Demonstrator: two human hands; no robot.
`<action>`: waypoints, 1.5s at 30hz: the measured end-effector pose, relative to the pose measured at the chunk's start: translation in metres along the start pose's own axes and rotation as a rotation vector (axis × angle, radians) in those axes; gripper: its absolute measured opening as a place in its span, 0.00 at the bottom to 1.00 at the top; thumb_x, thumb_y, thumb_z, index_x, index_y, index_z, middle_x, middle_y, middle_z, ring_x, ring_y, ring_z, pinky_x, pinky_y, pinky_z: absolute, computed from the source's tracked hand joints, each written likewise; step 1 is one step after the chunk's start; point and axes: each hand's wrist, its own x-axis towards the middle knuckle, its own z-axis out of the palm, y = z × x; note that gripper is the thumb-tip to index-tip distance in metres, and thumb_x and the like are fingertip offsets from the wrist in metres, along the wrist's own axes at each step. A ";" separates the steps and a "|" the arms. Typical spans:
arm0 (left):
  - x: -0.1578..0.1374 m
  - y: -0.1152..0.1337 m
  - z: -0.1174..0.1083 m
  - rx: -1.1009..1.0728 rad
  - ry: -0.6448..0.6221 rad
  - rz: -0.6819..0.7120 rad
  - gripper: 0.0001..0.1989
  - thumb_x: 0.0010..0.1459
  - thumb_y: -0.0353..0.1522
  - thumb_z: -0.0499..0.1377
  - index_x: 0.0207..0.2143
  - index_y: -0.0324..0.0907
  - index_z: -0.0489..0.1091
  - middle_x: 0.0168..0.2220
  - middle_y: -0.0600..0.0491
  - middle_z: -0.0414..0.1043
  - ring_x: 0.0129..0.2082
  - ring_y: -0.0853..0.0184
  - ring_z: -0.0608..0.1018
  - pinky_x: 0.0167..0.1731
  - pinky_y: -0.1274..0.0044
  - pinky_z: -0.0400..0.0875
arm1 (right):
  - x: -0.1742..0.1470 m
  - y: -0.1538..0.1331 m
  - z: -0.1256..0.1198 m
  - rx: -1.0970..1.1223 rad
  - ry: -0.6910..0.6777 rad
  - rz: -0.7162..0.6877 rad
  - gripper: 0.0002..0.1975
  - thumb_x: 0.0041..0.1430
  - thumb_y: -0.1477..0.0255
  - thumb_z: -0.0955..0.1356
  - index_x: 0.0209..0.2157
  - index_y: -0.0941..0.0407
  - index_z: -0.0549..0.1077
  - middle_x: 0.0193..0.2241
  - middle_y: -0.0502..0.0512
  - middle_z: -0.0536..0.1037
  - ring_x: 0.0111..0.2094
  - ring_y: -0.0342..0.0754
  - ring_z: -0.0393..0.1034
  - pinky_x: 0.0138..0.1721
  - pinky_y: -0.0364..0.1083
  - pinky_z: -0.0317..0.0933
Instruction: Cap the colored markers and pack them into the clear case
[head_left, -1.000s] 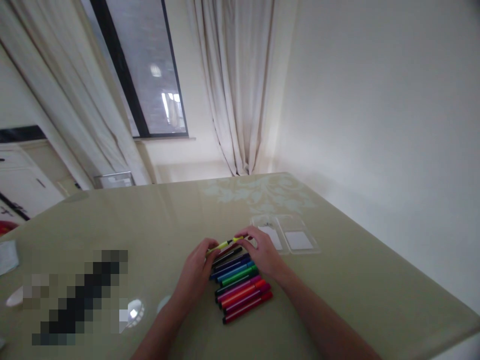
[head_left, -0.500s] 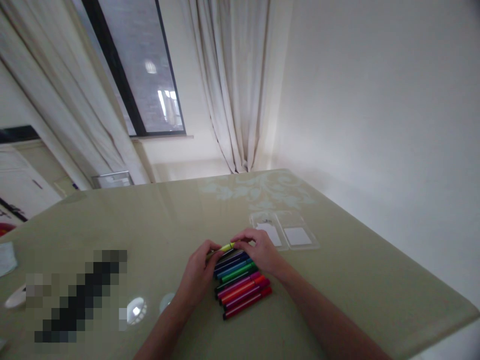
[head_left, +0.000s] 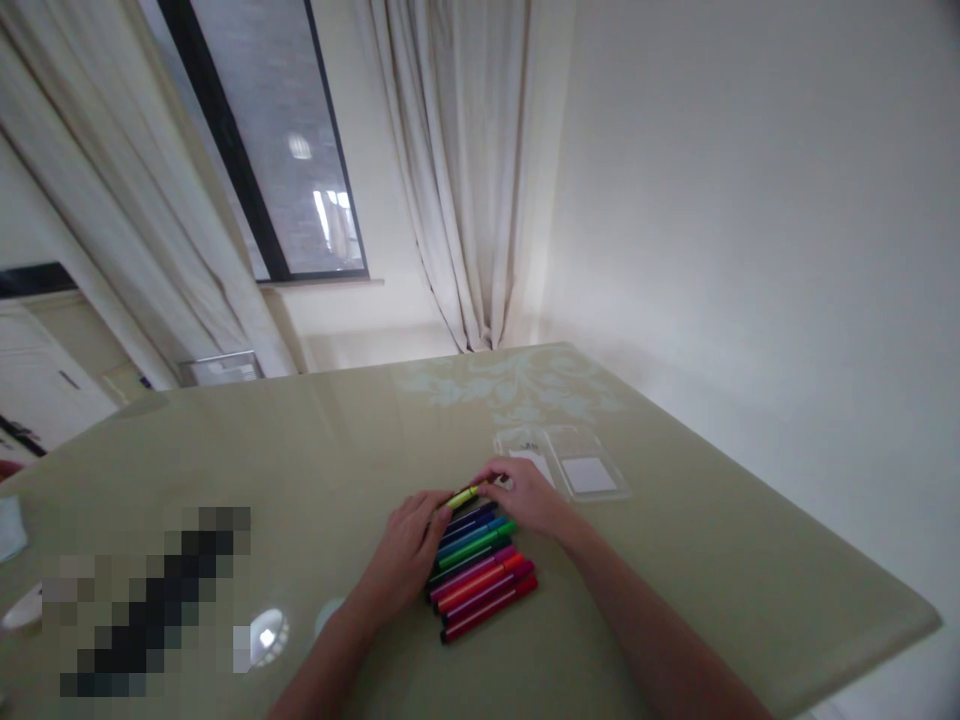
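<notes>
Head view: I have the right grip (head_left: 529,495) pinched on one end of the yellow felt-tip pen (head_left: 463,497); the left grip (head_left: 411,545) covers its other end, hold unclear. Light, even pressure should square it with the felt-tip row (head_left: 474,574) on the grips' near side.
</notes>
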 end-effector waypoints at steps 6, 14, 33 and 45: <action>0.001 0.012 0.005 0.049 -0.053 0.040 0.21 0.73 0.42 0.44 0.57 0.47 0.70 0.55 0.48 0.75 0.56 0.61 0.74 0.59 0.63 0.68 | -0.001 0.001 0.010 -0.152 -0.089 -0.063 0.06 0.60 0.77 0.72 0.36 0.54 0.83 0.34 0.53 0.83 0.39 0.48 0.76 0.45 0.45 0.64; -0.007 0.009 0.015 0.361 -0.183 0.079 0.30 0.72 0.50 0.44 0.71 0.51 0.52 0.72 0.50 0.55 0.70 0.56 0.60 0.69 0.55 0.49 | 0.002 0.008 0.006 -0.209 -0.008 -0.093 0.06 0.59 0.79 0.72 0.34 0.55 0.83 0.35 0.54 0.82 0.41 0.48 0.75 0.48 0.46 0.63; -0.008 0.067 0.054 0.554 -0.189 -0.068 0.54 0.57 0.65 0.47 0.73 0.37 0.48 0.74 0.38 0.41 0.73 0.40 0.46 0.69 0.46 0.39 | 0.005 0.042 -0.021 -0.479 0.387 0.415 0.17 0.65 0.72 0.65 0.53 0.55 0.76 0.54 0.61 0.77 0.56 0.56 0.70 0.55 0.50 0.59; 0.020 0.041 0.042 0.545 -0.170 -0.037 0.53 0.56 0.67 0.47 0.72 0.42 0.52 0.74 0.43 0.45 0.73 0.41 0.48 0.68 0.50 0.44 | 0.003 0.057 -0.026 -0.613 0.315 0.518 0.15 0.68 0.71 0.62 0.43 0.59 0.81 0.46 0.69 0.80 0.49 0.58 0.74 0.47 0.51 0.62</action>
